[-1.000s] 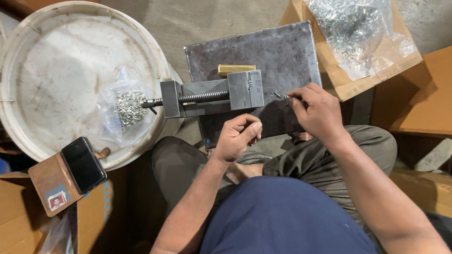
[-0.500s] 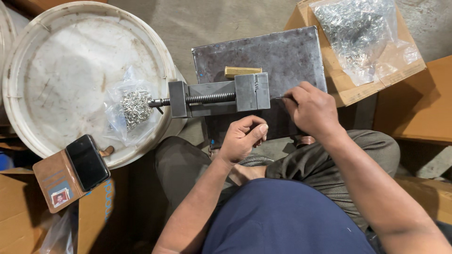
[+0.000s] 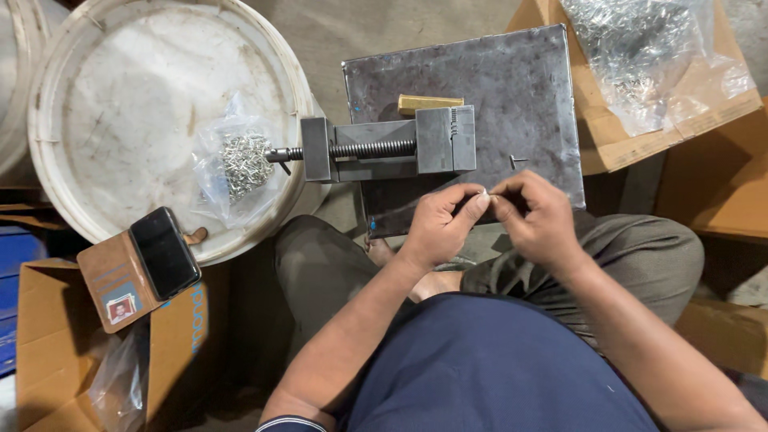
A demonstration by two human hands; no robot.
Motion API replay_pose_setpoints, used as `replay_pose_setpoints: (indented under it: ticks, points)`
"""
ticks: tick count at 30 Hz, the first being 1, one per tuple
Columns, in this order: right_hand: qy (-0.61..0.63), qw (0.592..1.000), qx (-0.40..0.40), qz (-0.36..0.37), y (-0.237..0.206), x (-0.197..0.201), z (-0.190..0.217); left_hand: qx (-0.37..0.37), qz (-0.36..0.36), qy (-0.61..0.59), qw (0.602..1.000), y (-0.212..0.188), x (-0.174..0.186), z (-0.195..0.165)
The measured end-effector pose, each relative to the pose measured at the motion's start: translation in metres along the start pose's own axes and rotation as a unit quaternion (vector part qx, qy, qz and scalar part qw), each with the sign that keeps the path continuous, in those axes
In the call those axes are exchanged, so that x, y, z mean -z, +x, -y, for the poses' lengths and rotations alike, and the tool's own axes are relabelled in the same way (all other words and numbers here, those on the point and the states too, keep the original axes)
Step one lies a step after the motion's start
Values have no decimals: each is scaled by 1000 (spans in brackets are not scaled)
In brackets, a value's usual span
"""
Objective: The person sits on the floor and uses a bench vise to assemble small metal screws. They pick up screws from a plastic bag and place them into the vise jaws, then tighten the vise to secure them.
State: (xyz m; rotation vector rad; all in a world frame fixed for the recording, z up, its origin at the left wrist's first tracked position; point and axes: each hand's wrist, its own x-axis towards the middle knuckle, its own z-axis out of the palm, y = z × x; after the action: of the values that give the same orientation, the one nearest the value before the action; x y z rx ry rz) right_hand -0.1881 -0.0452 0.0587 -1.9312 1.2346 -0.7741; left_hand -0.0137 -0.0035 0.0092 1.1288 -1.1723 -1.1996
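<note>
Brought together since half a second ago: left hand [image 3: 438,224] raised from the lap, right hand [image 3: 538,220] drawn back from the steel plate [image 3: 512,96], fingertips now meeting just below the plate's near edge. Pinched between them, a tiny pale metal part [image 3: 485,193], too small to identify; both hands closed in a fine pinch, other fingers curled, likely to steady so small a piece close to the body.

Bolted or resting across the plate's left edge, a grey machine vise [image 3: 392,144], screw pointing left off the plate, jaws shut or nearly so. Behind the vise on the plate, a small brass-coloured block [image 3: 430,103]. Right of the vise, loose on the plate, one small pin [image 3: 518,160].

Left of the plate, a white bucket lid [image 3: 120,104] serving as a side table, with a clear bag of small shiny parts [image 3: 240,164] near the vise screw, within easy reach. Off the lid's near rim, a phone in a brown wallet case [image 3: 148,264] on a cardboard box [image 3: 48,400].

Right of the plate, another cardboard box [image 3: 632,140] holding a larger clear bag of metal parts [image 3: 640,56].

Camera view also shifted slightly since earlier.
</note>
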Motion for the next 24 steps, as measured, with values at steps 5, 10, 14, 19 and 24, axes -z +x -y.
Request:
replay_pose_setpoints:
  ticks: [5,10,14,19,24]
  points:
    - [-22,997,57,-53,-5,-7,12,120,27,-129,984,2,2,5]
    - [30,997,67,-16,-1,2,19,145,97,-202,964,5,14,9]
    - [17,993,117,10,1,6,22,138,118,-200,963,5,19,8]
    - [2,990,142,-16,2,0,29,156,117,-206,959,3,26,-2]
    - [-26,991,127,-37,-3,-8,32,143,100,-226,958,-3,26,-6]
